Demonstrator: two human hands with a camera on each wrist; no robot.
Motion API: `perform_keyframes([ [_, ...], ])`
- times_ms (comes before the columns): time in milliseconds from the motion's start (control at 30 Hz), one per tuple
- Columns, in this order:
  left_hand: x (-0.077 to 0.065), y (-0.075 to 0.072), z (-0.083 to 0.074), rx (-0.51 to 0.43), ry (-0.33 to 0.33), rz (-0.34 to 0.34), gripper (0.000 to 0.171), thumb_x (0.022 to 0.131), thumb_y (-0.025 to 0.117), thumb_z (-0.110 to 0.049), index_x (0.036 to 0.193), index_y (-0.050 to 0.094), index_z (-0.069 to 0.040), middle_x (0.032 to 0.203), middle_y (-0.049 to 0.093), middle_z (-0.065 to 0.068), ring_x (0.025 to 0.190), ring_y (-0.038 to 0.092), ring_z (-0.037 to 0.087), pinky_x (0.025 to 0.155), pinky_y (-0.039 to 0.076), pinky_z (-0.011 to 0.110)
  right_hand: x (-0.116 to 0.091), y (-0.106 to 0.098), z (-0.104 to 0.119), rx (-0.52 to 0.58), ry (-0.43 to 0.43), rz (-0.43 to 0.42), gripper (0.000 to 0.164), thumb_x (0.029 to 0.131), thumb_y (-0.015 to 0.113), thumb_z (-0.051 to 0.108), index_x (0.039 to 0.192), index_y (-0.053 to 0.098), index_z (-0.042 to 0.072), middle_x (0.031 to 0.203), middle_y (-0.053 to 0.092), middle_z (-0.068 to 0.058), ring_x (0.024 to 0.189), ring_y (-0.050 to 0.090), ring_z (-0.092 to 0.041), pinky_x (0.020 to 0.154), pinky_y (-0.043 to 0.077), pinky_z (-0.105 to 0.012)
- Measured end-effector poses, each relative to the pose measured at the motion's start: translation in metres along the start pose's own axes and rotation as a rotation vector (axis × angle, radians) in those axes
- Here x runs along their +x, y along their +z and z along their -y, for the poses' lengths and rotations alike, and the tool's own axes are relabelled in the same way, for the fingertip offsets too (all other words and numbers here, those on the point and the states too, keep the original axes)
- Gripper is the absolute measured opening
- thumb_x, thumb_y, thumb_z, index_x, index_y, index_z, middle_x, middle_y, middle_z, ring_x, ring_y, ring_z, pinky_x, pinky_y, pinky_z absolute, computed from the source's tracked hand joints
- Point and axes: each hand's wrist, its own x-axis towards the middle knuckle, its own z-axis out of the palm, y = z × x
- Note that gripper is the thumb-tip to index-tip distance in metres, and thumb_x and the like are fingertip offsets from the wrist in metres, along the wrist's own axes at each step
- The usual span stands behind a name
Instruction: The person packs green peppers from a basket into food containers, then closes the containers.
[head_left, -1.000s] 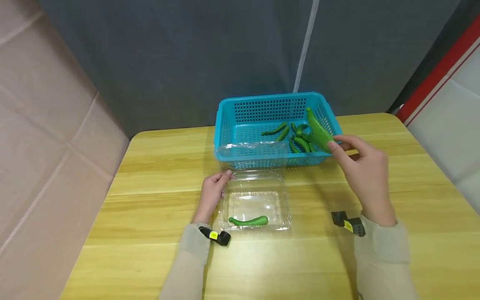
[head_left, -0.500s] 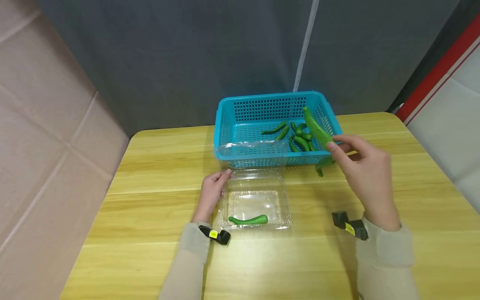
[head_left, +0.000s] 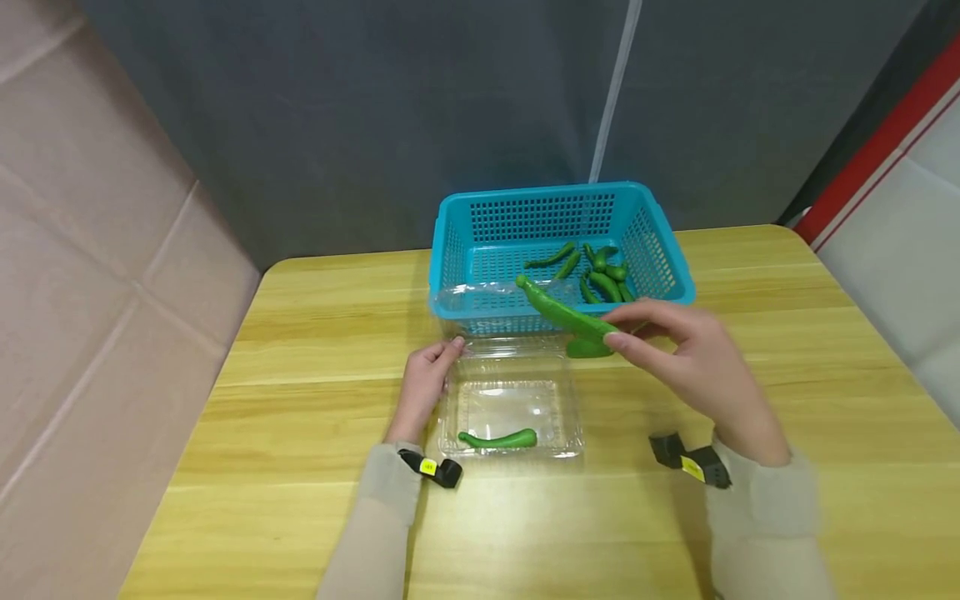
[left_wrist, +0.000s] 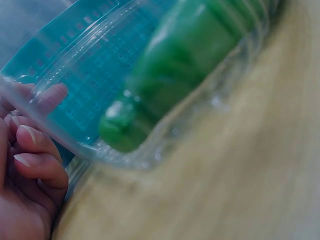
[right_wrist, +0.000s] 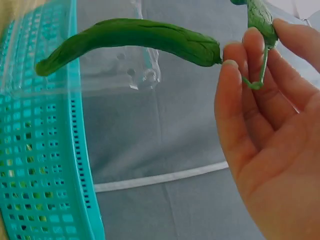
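Note:
A long green chili pepper point(head_left: 558, 310) and a second green pepper point(head_left: 588, 347) hang from the fingertips of my right hand point(head_left: 697, 358), above the hinge side of a clear plastic clamshell box point(head_left: 517, 404). The right wrist view has the curved chili pointing away from the fingers, while the other pepper point(right_wrist: 262, 22) is pinched by thumb and fingers. My left hand point(head_left: 423, 387) grips the box's left edge near the hinge, its thumb on the plastic. One green pepper point(head_left: 498, 440) lies inside along the near wall; it looms large through the plastic in the left wrist view.
Behind the box stands a blue slotted basket point(head_left: 675, 283) with several green peppers point(head_left: 603, 285) toward its right side. The raised clear lid point(head_left: 480, 304) overlaps the basket's front. A grey curtain point(head_left: 360, 125) hangs behind the wooden table point(head_left: 300, 367).
My right hand has lifted the two peppers out of the basket's right side and carried them left and nearer, toward the box. The left hand has stayed put.

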Motion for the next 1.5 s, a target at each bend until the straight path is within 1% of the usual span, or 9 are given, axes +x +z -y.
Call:
perform_keyframes([
  [100,0.001,0.001,0.003,0.007,0.013,-0.007,0.046,0.080,0.055,-0.054,0.087,0.068,-0.011,0.086,0.066,0.006,0.037,0.035,0.008,0.031,0.031,0.024,0.002,0.004,0.000,0.049,-0.033,0.047,0.024,0.080,0.066,0.006,0.101,0.064,0.018,0.094,0.061,0.012,0.078,0.058,-0.004,0.068,0.047,-0.017],
  [333,-0.012,0.002,-0.023,-0.005,-0.004,-0.009,0.037,0.087,0.055,-0.038,0.091,0.067,-0.003,0.076,0.056,0.027,0.037,0.034,0.005,0.032,0.029,0.020,0.006,0.018,-0.004,0.099,-0.091,0.125,0.021,0.081,0.066,0.007,0.097,0.063,0.018,0.091,0.060,0.012,0.079,0.056,-0.003,0.070,0.048,-0.019],
  [433,-0.007,0.001,-0.014,-0.001,0.004,-0.006,0.039,0.086,0.055,-0.043,0.090,0.067,-0.005,0.082,0.062,0.019,0.037,0.034,0.006,0.031,0.029,0.021,0.008,0.027,-0.006,0.096,-0.116,0.158,0.018,0.081,0.066,0.010,0.097,0.063,0.020,0.090,0.060,0.013,0.081,0.056,-0.002,0.070,0.048,-0.021],
  [533,-0.001,0.001,0.000,0.003,0.019,-0.017,0.043,0.082,0.056,-0.050,0.088,0.068,-0.009,0.073,0.061,0.010,0.037,0.034,0.007,0.031,0.028,0.023,0.009,0.036,-0.006,0.079,-0.113,0.201,0.015,0.083,0.065,0.015,0.097,0.063,0.022,0.090,0.059,0.015,0.082,0.055,-0.002,0.071,0.048,-0.022],
  [700,0.002,0.003,0.007,-0.023,0.031,-0.053,0.047,0.080,0.059,-0.050,0.081,0.066,-0.004,0.050,0.043,0.004,0.037,0.033,0.011,0.032,0.027,0.024,0.010,0.049,-0.004,0.086,-0.088,0.274,0.013,0.084,0.064,0.022,0.097,0.064,0.022,0.090,0.060,0.015,0.082,0.057,-0.003,0.072,0.049,-0.024],
  [900,-0.001,0.003,-0.004,-0.004,-0.012,-0.029,0.040,0.080,0.058,-0.051,0.086,0.069,-0.013,0.063,0.057,0.001,0.037,0.035,0.008,0.033,0.029,0.021,0.011,0.066,-0.004,0.134,-0.055,0.329,0.014,0.083,0.064,0.028,0.095,0.064,0.020,0.087,0.060,0.014,0.080,0.059,-0.004,0.070,0.050,-0.024],
  [1033,-0.006,0.003,-0.013,0.005,-0.010,-0.013,0.039,0.085,0.056,-0.044,0.089,0.069,-0.007,0.060,0.055,0.005,0.035,0.034,0.007,0.032,0.028,0.024,0.012,0.079,-0.007,0.137,-0.055,0.336,0.015,0.083,0.064,0.027,0.094,0.065,0.017,0.086,0.061,0.012,0.079,0.059,-0.004,0.069,0.051,-0.024],
  [1300,0.002,0.002,0.005,0.062,0.023,-0.019,0.045,0.080,0.052,-0.058,0.087,0.069,-0.018,0.080,0.065,0.002,0.037,0.035,0.010,0.031,0.030,0.024,0.014,0.097,-0.010,0.172,-0.008,0.346,0.020,0.084,0.062,0.031,0.095,0.065,0.015,0.087,0.062,0.009,0.079,0.058,-0.004,0.069,0.050,-0.022],
  [1500,0.004,0.003,0.007,0.065,0.043,-0.042,0.047,0.078,0.052,-0.061,0.086,0.069,-0.018,0.079,0.065,0.004,0.037,0.035,0.011,0.031,0.030,0.025,0.015,0.103,-0.013,0.187,0.034,0.354,0.017,0.084,0.063,0.027,0.095,0.065,0.014,0.087,0.062,0.006,0.081,0.059,-0.007,0.069,0.051,-0.022],
])
